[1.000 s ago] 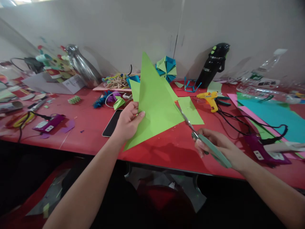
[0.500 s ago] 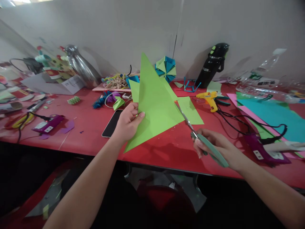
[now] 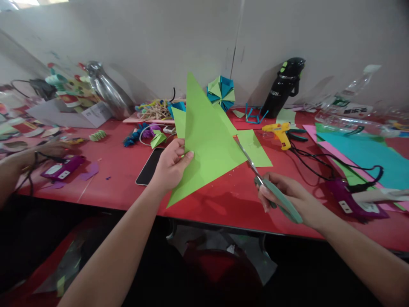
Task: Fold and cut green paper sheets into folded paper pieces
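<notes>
My left hand (image 3: 174,164) pinches the left side of a folded sheet of light green paper (image 3: 209,145), thumb in front and fingers partly behind it. The sheet stands raised over the table, with its tall point upward. In my right hand (image 3: 284,194) is a pair of scissors with grey-green handles (image 3: 283,200). Their blades point up and left and meet the paper's right edge near its corner; how far they are apart I cannot tell. Behind the blades a smaller green paper piece (image 3: 255,149) lies flat. A black-screened phone (image 3: 150,166) lies beside my left hand.
On the right are a yellow glue gun (image 3: 277,134), corded purple power strip (image 3: 353,200), coloured sheets (image 3: 367,153) and plastic bottle (image 3: 348,96). A black flask (image 3: 284,87) and a paper ball (image 3: 221,93) stand behind. Another person's hand (image 3: 41,153) is at the left.
Another person's arm has come in at the left, by the purple power strip there. My hands, the paper and the scissors hold nearly the same position.
</notes>
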A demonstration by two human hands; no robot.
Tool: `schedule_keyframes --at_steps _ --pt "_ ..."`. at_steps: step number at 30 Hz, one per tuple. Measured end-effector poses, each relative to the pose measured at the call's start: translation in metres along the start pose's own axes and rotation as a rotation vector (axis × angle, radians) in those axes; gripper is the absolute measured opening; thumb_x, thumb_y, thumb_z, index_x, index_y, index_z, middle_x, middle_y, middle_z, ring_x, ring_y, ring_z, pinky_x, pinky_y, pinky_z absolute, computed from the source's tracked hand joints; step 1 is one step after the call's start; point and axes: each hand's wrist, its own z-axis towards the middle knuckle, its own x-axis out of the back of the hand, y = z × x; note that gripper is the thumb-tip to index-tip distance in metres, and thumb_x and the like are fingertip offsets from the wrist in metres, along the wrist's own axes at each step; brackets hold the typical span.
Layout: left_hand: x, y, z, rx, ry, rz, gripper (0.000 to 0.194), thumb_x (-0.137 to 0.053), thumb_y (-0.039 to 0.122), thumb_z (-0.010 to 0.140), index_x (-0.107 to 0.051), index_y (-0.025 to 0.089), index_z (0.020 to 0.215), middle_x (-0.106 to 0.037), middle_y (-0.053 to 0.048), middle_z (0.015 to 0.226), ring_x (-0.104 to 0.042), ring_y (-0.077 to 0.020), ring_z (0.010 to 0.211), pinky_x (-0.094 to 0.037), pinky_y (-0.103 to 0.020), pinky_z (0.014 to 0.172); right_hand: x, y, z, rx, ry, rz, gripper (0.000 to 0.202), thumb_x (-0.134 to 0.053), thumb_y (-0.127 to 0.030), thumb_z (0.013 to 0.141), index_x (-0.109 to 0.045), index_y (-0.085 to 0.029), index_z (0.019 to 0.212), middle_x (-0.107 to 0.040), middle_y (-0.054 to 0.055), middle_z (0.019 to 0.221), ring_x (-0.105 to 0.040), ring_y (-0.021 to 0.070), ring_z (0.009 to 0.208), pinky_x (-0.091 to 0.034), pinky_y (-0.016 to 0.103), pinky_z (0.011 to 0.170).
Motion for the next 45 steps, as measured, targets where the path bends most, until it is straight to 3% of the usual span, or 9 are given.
schedule_keyframes --at_steps 11,17,21,33,45 --pt "0.002 -0.001 0.000 0.015 -0.006 -0.003 0.025 -0.070 0.031 0.090 -0.061 0.023 0.111 -0.071 -0.005 0.089 -0.069 -0.0211 0.076 -0.056 -0.033 0.066 0.001 0.001 -0.001 -0.063 0.122 -0.158 0.029 -0.071 -0.048 0.088 -0.056 -0.024 0.087 -0.061 -0.002 0.072 -0.062 0.0157 0.063 -0.050 0.032 0.062" --pt "0.000 0.001 0.000 0.057 -0.027 -0.048 0.025 -0.069 0.031 0.090 -0.058 0.021 0.111 -0.072 -0.005 0.096 -0.070 -0.0199 0.081 -0.055 -0.031 0.070 -0.002 0.001 -0.003 0.026 0.194 -0.132 0.029 -0.071 -0.050 0.087 -0.054 -0.027 0.091 -0.057 -0.002 0.076 -0.059 0.0173 0.069 -0.049 0.034 0.066" --pt "-0.003 0.003 -0.002 0.087 -0.015 -0.067 0.026 -0.070 0.031 0.089 -0.057 0.020 0.108 -0.072 -0.005 0.093 -0.070 -0.0200 0.080 -0.055 -0.032 0.071 0.000 0.003 -0.003 0.035 0.144 -0.113 0.028 -0.070 -0.048 0.089 -0.052 -0.028 0.098 -0.055 -0.003 0.077 -0.055 0.0171 0.071 -0.047 0.033 0.068" --pt "-0.018 0.002 -0.008 0.177 -0.072 -0.109 0.026 -0.070 0.027 0.087 -0.055 0.020 0.107 -0.074 -0.006 0.099 -0.071 -0.0188 0.080 -0.054 -0.031 0.069 -0.006 0.000 0.001 -0.014 0.124 -0.072 0.033 -0.072 -0.050 0.088 -0.051 -0.024 0.088 -0.054 -0.003 0.076 -0.057 0.0144 0.067 -0.047 0.032 0.066" --pt "-0.011 0.000 -0.007 0.130 -0.061 -0.053 0.027 -0.073 0.029 0.086 -0.059 0.022 0.108 -0.072 -0.004 0.087 -0.069 -0.0207 0.072 -0.054 -0.032 0.062 -0.001 0.001 0.000 -0.059 0.080 -0.057 0.033 -0.071 -0.050 0.089 -0.051 -0.023 0.090 -0.056 -0.004 0.075 -0.057 0.0129 0.066 -0.046 0.031 0.067"
